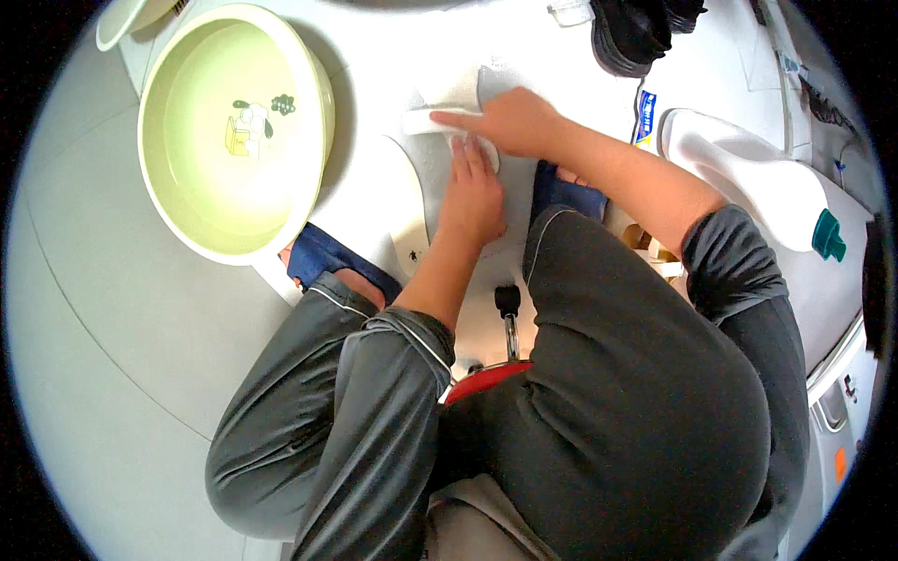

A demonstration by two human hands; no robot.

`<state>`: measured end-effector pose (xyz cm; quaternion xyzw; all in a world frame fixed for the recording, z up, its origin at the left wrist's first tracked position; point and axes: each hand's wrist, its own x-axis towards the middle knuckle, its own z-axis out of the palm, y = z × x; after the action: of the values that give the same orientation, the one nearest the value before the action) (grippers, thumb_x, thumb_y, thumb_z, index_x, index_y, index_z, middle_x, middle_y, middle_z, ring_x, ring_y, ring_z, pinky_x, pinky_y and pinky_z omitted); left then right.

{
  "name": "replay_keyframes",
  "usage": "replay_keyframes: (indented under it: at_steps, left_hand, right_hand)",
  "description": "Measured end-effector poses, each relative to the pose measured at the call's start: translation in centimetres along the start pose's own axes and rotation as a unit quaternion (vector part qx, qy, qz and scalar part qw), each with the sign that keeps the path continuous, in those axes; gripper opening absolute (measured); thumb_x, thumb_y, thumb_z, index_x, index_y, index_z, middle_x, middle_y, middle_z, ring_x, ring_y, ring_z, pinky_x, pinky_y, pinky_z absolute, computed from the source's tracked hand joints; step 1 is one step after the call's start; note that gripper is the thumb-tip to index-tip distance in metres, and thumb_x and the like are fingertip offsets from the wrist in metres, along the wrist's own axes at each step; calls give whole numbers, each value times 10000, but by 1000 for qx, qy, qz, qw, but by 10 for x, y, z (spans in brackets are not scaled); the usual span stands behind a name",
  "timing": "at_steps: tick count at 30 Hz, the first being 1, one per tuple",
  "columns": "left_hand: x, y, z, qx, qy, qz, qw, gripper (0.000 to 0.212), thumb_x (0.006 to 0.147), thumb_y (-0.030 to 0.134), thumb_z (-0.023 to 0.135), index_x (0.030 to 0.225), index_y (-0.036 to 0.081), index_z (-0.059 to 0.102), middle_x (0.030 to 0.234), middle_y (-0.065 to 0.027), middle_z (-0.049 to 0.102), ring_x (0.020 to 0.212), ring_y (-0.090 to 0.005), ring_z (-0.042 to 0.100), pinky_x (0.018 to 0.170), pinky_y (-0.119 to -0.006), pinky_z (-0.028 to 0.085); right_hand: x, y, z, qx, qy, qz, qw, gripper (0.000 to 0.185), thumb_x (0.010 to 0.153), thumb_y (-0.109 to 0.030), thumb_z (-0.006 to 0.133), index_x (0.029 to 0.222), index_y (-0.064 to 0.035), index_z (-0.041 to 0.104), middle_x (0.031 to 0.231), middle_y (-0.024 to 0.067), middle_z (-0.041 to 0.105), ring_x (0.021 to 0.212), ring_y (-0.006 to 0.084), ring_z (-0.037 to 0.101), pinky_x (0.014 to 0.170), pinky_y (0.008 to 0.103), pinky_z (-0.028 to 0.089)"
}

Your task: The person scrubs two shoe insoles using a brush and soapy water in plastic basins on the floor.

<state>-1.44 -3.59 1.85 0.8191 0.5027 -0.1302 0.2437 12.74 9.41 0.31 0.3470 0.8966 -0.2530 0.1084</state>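
My right hand [519, 123] grips a white oblong object [419, 121], its index finger stretched along the top; the underside is hidden, so I cannot tell whether it is a brush. It lies across a pale insole [449, 88] on the wet floor. Just below, my left hand [473, 200] presses its fingertips on the rounded near end of what seems the same insole. Another pale insole [407, 203], with a small dark mark at its heel, lies flat to the left of my left hand. A pale green basin [321, 140] holding water stands further left.
Black shoes [628, 38] are at the upper right. A white plastic bottle [779, 189] with a green cap lies right of my right forearm, near a blue packet [645, 116]. My feet, in blue slippers [330, 256], flank the work area. A red stool seat [487, 380] shows beneath me.
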Motion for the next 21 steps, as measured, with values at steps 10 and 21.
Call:
replay_keyframes:
  at_steps: [10, 21]
  left_hand:
    - [7, -1, -2, -14, 77, -10, 997, 653, 763, 65, 617, 1339, -186, 442, 1438, -366, 411, 1375, -527, 351, 1147, -492, 345]
    - [61, -74, -66, -45, 117, 55, 991, 817, 675, 260, 873, 1370, 34, 509, 1392, -161, 533, 1351, -357, 444, 1133, -448, 360]
  right_hand:
    - [-2, 17, -22, -39, 26, 23, 999, 727, 935, -125, 504, 1572, -374, 257, 792, 156, 707, 675, 325, 696, 593, 444, 563]
    - [-31, 31, -11, 118, 146, 225, 956, 600, 992, -247, 526, 1530, -429, 332, 842, 170, 699, 733, 364, 680, 679, 457, 548]
